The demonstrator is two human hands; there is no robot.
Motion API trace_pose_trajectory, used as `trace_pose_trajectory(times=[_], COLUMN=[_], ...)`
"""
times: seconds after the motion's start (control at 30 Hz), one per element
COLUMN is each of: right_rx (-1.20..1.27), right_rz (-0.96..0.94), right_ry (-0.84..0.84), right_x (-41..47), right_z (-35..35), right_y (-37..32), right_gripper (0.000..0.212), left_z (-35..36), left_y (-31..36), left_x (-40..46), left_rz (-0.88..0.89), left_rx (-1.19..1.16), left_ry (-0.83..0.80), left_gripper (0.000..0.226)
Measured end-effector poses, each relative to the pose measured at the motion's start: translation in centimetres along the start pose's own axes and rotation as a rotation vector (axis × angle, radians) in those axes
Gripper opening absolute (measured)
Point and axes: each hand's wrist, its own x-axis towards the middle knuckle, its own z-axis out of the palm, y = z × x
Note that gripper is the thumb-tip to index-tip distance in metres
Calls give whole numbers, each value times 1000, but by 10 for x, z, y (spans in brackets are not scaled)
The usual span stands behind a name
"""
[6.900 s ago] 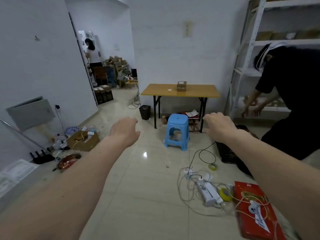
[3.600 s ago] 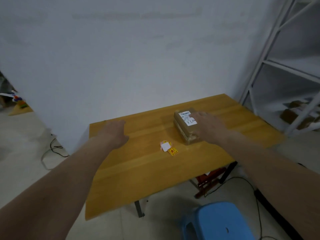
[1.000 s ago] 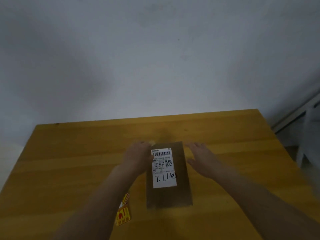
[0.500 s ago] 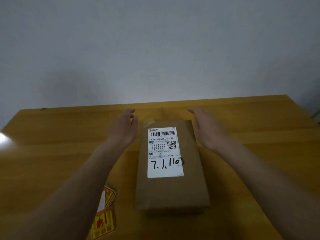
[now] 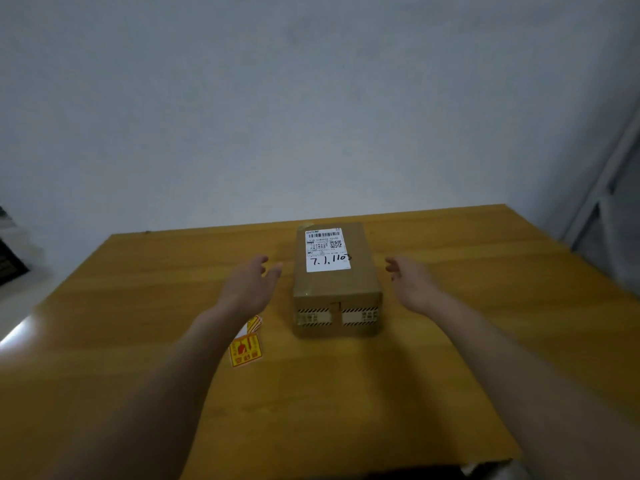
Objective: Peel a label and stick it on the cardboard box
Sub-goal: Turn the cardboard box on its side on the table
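Note:
A brown cardboard box (image 5: pixel 336 292) lies lengthwise on the wooden table (image 5: pixel 485 306), near its far edge. A white shipping slip with a barcode and handwriting is stuck on its top. My left hand (image 5: pixel 250 289) hovers just left of the box, fingers spread, holding nothing. My right hand (image 5: pixel 412 282) hovers just right of it, also empty and spread. Neither hand touches the box. A small stack of yellow and red labels (image 5: pixel 246 348) lies on the table left of the box's near end, partly hidden under my left forearm.
A bare grey wall stands right behind the table. A metal shelf frame (image 5: pixel 602 181) rises at the right edge. The table's near edge (image 5: pixel 381 471) runs along the bottom, with dark floor below it.
Both hands have drawn back from the box's far end to beside its middle. My head has pulled back, so the box looks smaller and its taped near face shows.

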Motion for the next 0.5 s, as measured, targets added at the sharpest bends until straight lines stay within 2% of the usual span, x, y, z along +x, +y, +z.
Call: trace_pose_trajectory(times=[0.13, 0.3, 0.4, 0.5], right_rx=[91, 155, 216, 247], right_rz=[55, 35, 12, -30], right_ry=[-46, -59, -81, -70], right_x=[-30, -40, -37, -29], right_z=[17, 36, 36, 37], right_y=[4, 7, 2, -1], right_gripper=[53, 47, 51, 60], left_z=[6, 19, 26, 30], left_y=[6, 15, 22, 28], left_x=[-32, -47, -43, -39], left_rz=[45, 110, 73, 25], left_rx=[-159, -136, -240, -324], left_ry=[-34, -102, -142, -100], left_gripper=[58, 63, 60, 59])
